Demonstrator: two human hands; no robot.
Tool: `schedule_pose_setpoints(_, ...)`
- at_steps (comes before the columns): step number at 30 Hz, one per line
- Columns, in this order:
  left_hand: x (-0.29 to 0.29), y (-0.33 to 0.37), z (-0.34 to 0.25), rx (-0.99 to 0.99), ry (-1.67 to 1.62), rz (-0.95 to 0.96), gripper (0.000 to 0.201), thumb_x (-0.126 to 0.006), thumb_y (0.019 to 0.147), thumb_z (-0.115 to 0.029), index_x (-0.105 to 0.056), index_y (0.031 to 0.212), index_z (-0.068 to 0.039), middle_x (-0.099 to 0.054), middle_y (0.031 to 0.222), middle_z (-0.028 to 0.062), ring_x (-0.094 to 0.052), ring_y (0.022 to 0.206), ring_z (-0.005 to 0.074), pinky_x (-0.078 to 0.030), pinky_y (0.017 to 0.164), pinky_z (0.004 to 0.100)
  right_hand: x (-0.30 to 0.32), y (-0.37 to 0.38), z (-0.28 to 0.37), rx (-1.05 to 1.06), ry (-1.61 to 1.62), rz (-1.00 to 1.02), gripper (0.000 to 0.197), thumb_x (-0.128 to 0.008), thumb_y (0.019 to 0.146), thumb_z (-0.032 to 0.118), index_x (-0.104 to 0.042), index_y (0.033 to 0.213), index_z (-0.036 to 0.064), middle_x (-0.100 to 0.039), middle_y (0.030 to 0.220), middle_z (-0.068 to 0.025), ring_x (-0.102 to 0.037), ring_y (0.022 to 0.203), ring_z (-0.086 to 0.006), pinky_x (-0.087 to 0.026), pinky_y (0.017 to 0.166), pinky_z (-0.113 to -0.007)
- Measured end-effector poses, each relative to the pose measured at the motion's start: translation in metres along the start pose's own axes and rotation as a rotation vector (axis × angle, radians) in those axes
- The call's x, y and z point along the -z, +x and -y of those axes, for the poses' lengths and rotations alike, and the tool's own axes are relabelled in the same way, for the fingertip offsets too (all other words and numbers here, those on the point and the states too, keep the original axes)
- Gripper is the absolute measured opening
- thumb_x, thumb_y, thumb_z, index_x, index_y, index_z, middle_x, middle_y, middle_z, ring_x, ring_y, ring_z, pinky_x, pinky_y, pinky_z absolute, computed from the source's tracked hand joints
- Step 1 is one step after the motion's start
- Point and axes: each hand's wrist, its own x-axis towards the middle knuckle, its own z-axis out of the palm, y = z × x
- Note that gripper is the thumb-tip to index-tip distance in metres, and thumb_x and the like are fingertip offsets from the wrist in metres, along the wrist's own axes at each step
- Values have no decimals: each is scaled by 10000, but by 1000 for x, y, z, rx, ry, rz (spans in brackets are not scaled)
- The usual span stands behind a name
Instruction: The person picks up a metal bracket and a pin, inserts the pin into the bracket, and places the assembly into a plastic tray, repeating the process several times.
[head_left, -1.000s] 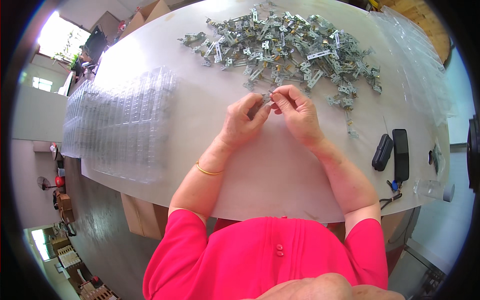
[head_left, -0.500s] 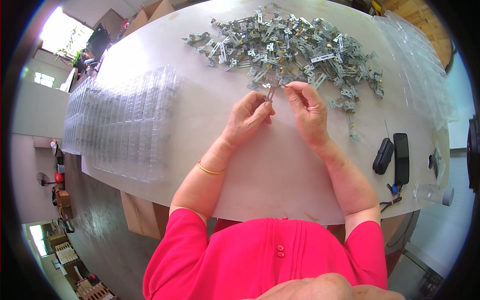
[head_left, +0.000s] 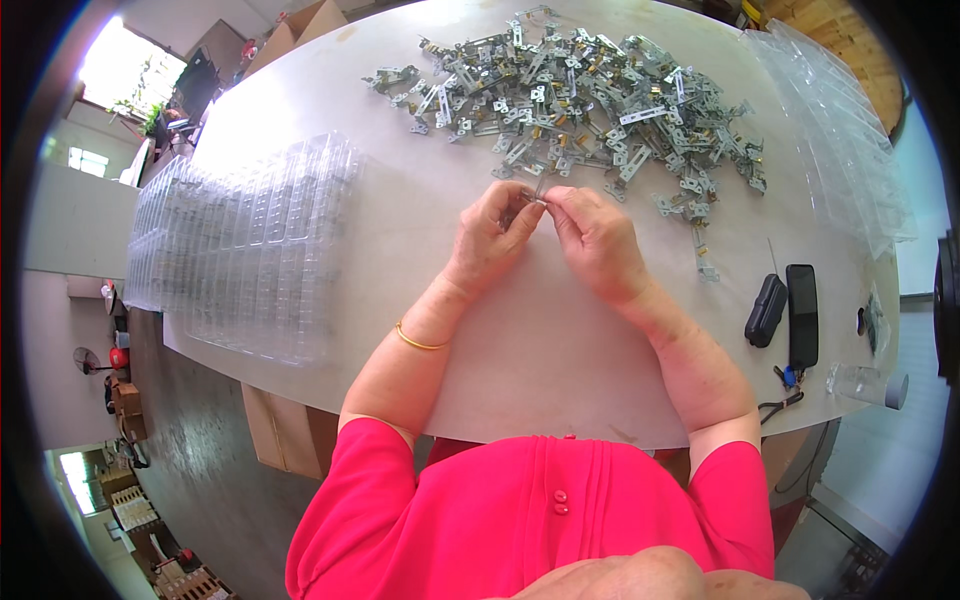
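Both hands meet over the pale table, just in front of a big pile of small metal brackets (head_left: 590, 95), some with brass-coloured parts. My left hand (head_left: 490, 230) is closed on a small metal bracket (head_left: 536, 196), which shows only in part between the fingertips. With thumb and forefinger pinched, my right hand (head_left: 600, 238) touches the same bracket from the right. Whether the right fingertips also hold a separate small part is hidden.
Clear plastic compartment trays (head_left: 250, 250) lie stacked at the left, with more clear trays (head_left: 830, 130) at the far right. Near the right edge are a black phone (head_left: 803, 317), a dark case (head_left: 766, 312), keys (head_left: 790, 378) and a clear bottle (head_left: 862, 384).
My right hand has moved down and left from near the pile to meet the left hand. The bracket in the left hand has turned and is more covered by fingers.
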Motion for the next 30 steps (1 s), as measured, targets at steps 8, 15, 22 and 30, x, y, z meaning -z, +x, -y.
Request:
schedule_pose_setpoints(8,-3,-2,-1,-134,93,-57,186,-699,932,-100,-625,1078,-11,-637,807,21,-568,687,72,-479,623,235,4,1,-4,7,-80,1,104,-640,918,68,-639,1021,87,-670,872,-131,-664,778,-335,-517,632,-409)
schedule_pose_setpoints(15,4,4,-11,-102,184,-166,189,-655,951,-134,-622,1063,14,-656,905,127,-632,787,197,-510,717,324,0,3,-3,-121,19,-67,61,-647,927,92,-628,984,80,-686,864,-121,-662,735,-335,-510,620,-401)
schedule_pose_setpoints(22,22,6,-18,76,355,-242,218,-613,946,-166,-658,1010,37,-655,953,196,-626,859,337,-502,782,405,-9,-8,-6,-132,31,10,71,-630,956,148,-641,998,92,-686,844,-139,-667,716,-337,-505,618,-401)
schedule_pose_setpoints(30,48,2,-14,193,516,-164,244,-635,912,-183,-698,970,45,-668,927,227,-635,922,365,-496,829,429,-7,-10,-12,-205,4,71,90,-614,975,161,-649,1014,88,-660,784,-159,-638,652,-313,-469,576,-388)
